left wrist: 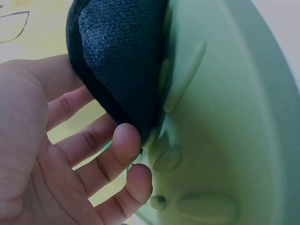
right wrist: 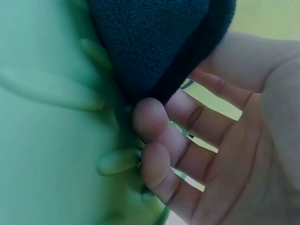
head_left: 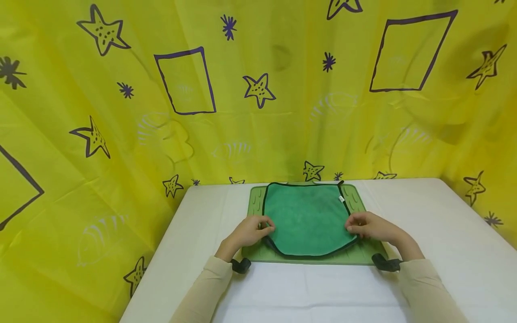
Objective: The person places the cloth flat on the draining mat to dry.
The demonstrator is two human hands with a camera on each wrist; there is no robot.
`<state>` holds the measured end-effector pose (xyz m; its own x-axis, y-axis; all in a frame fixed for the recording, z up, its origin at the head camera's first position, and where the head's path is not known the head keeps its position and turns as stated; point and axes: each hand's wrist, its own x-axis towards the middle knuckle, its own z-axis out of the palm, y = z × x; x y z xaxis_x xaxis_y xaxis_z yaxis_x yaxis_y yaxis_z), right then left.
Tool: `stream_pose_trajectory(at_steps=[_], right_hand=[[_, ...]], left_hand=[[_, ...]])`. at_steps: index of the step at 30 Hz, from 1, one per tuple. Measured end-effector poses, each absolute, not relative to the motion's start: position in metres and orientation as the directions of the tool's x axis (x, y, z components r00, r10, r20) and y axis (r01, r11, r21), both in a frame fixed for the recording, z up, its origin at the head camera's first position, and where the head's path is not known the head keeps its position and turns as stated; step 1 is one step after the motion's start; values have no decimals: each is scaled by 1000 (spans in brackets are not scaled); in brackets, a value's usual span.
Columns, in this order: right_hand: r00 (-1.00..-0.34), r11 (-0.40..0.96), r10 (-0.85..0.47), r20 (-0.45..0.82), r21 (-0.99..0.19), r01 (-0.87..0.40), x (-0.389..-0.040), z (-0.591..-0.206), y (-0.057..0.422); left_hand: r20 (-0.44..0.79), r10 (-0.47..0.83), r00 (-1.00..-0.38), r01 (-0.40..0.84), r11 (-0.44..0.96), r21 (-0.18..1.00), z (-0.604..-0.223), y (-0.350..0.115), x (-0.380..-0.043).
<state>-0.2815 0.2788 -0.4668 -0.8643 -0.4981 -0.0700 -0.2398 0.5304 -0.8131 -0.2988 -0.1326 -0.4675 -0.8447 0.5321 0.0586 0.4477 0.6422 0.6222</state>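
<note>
A green cloth (head_left: 307, 220) with a dark edge binding and a small white tag lies spread over a light green mat (head_left: 254, 255). My left hand (head_left: 256, 229) pinches the cloth's left edge, thumb against the binding. On the opposite side, my right hand (head_left: 371, 226) pinches the right edge. In the left wrist view the near part of the cloth (left wrist: 122, 56) is lifted, its dark, fuzzy underside showing above the mat (left wrist: 225, 117). A similar raised flap of cloth (right wrist: 150, 47) appears in the right wrist view, beside the mat's raised ridges. Lower fingertips of both hands are close to the mat.
The mat sits on a white table (head_left: 307, 291) toward its back edge. Behind the table hangs a yellow curtain (head_left: 282, 125) printed with starfish and square outlines, which also runs along the left and right. Black straps (head_left: 241, 265) are around both wrists.
</note>
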Motion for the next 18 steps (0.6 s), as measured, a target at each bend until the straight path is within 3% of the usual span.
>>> stream_pose_trajectory(at_steps=[8, 18], right_hand=[[-850, 516, -523, -61, -817, -258, -280, -469, 283], [-932, 580, -363, -7, -785, -220, -274, -463, 295]], left_hand=[[38, 538, -842, 437, 640, 633, -471, -131, -301], [90, 478, -874, 434, 682, 589, -472, -135, -300]])
